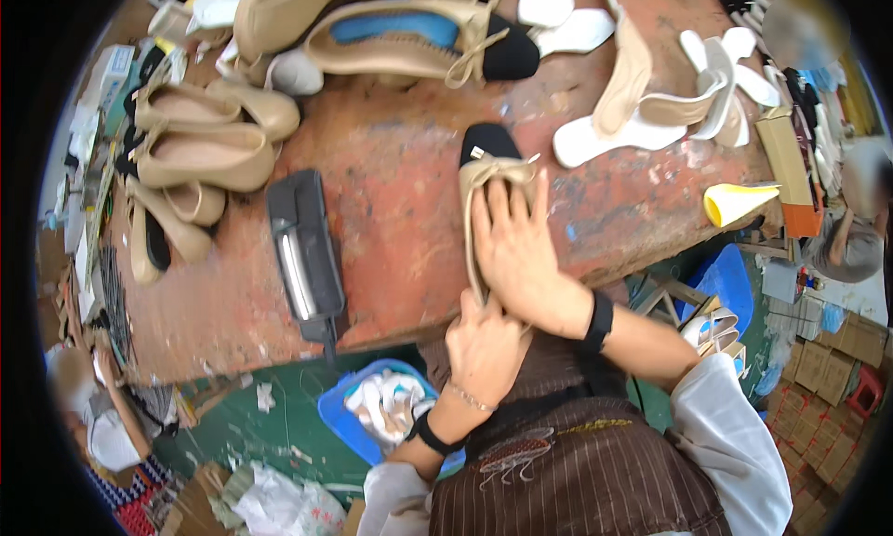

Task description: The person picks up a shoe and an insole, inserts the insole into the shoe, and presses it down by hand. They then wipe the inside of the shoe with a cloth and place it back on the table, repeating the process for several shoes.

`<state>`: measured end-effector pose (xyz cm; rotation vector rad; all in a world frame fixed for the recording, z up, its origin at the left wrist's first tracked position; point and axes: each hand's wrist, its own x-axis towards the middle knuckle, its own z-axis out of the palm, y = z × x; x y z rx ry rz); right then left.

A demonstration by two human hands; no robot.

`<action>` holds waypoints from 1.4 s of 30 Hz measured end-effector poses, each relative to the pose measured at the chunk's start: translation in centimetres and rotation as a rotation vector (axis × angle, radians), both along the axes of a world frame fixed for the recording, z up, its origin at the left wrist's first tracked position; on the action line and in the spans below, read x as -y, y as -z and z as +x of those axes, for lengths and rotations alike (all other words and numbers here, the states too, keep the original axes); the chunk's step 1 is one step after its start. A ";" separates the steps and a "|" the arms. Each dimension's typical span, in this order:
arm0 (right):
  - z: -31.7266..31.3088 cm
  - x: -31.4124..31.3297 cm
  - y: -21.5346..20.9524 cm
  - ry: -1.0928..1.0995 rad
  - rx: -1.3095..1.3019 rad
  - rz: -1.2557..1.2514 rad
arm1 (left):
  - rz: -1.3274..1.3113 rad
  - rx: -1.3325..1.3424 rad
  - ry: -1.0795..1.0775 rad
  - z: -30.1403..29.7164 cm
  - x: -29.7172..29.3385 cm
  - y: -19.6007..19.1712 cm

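Note:
A beige ballet flat (pixel 473 221) with a black toe cap and a small bow lies on the worn reddish table, toe pointing away from me. My right hand (pixel 517 247) rests flat over the shoe's opening, its fingers stretched toward the bow; the fingers hide most of the inside. At the heel, my left hand (pixel 484 345) is closed around the back end of the shoe, and the two hands touch there. What the left fingertips press on is hidden.
Beige flats (pixel 205 154) cluster at the left; more shoes (pixel 400 38) lie at the back. A dark device with a shiny metal bar (pixel 302 257) sits left of my hands. White and beige insoles (pixel 623 136) and a yellow cone (pixel 735 203) are right. Below stands a blue bin (pixel 339 415).

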<state>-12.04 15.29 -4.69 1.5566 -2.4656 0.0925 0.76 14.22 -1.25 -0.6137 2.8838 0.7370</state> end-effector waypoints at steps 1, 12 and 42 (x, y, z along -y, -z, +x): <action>-0.7 0.3 0.3 -0.010 -0.020 0.023 | 0.004 0.033 -0.007 -0.1 -0.2 -0.2; -12.7 -3.6 -9.4 -0.382 1.049 -0.373 | 0.537 -0.226 0.013 5.2 10.5 -9.4; -31.2 -13.6 -13.7 -0.295 0.223 -0.049 | 0.237 -0.346 0.258 -69.7 10.5 2.4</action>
